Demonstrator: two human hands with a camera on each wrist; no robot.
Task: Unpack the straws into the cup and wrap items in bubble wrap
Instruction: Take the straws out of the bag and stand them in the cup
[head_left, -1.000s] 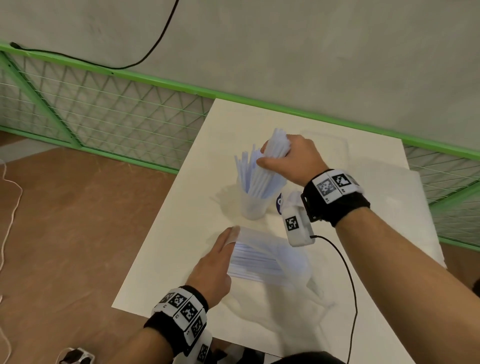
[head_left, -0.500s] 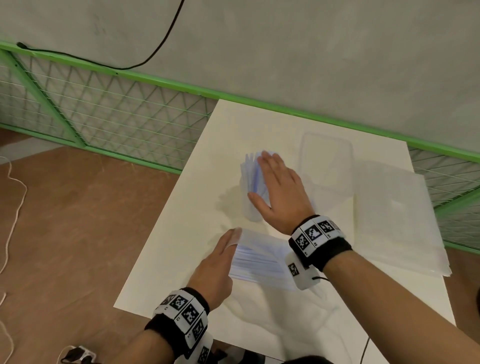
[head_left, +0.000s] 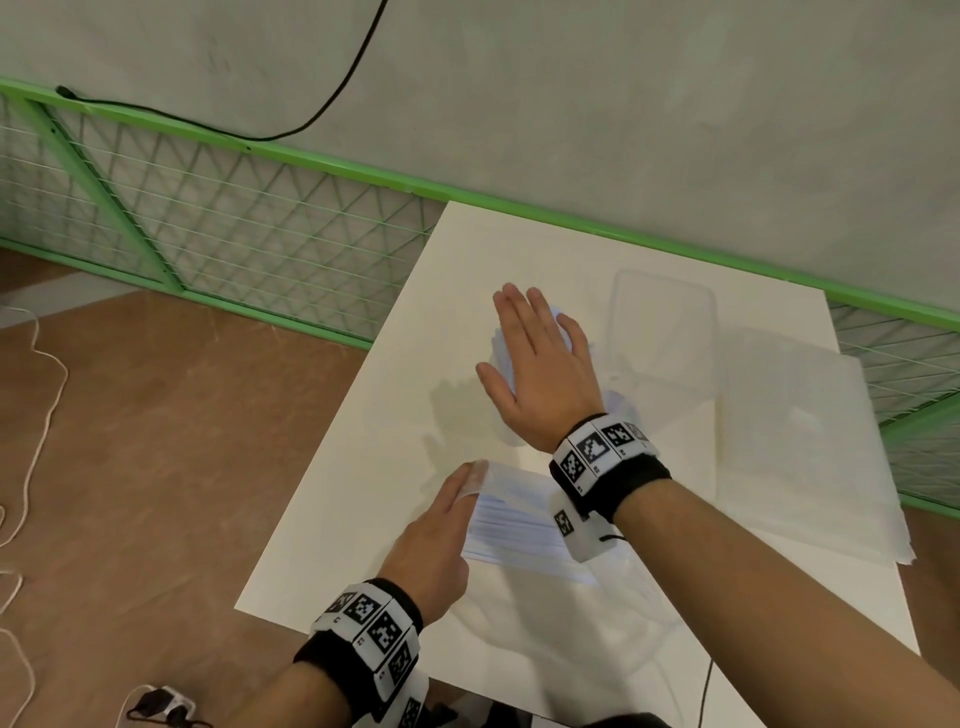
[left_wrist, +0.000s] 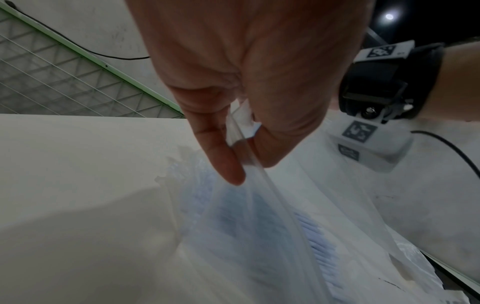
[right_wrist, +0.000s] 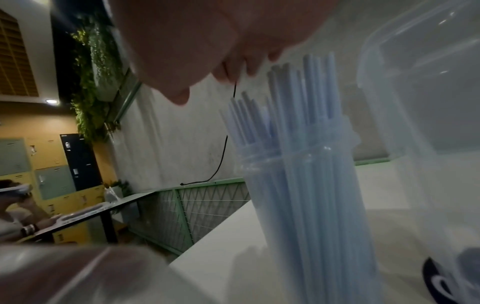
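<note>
A clear cup (right_wrist: 306, 195) stands mid-table with several pale blue straws (right_wrist: 293, 115) upright in it. My right hand (head_left: 537, 356) lies flat and open over the straw tops, hiding the cup in the head view; I cannot tell whether the palm touches them. Nearer to me lies a clear plastic bag (head_left: 519, 525) with more straws (left_wrist: 319, 244) inside. My left hand (head_left: 447, 519) pinches the bag's rim (left_wrist: 240, 131) between thumb and forefinger and holds it lifted open.
A clear plastic box (head_left: 665, 322) stands behind the cup. Bubble wrap sheets (head_left: 810, 447) cover the right side of the white table (head_left: 363, 467). A dark blue item (right_wrist: 439, 283) sits by the cup's base. A green mesh fence (head_left: 208, 234) runs along the left.
My right hand let go of the bunch of straws it held in the cup and flattened out over their tops. The left hand kept its pinch on the bag.
</note>
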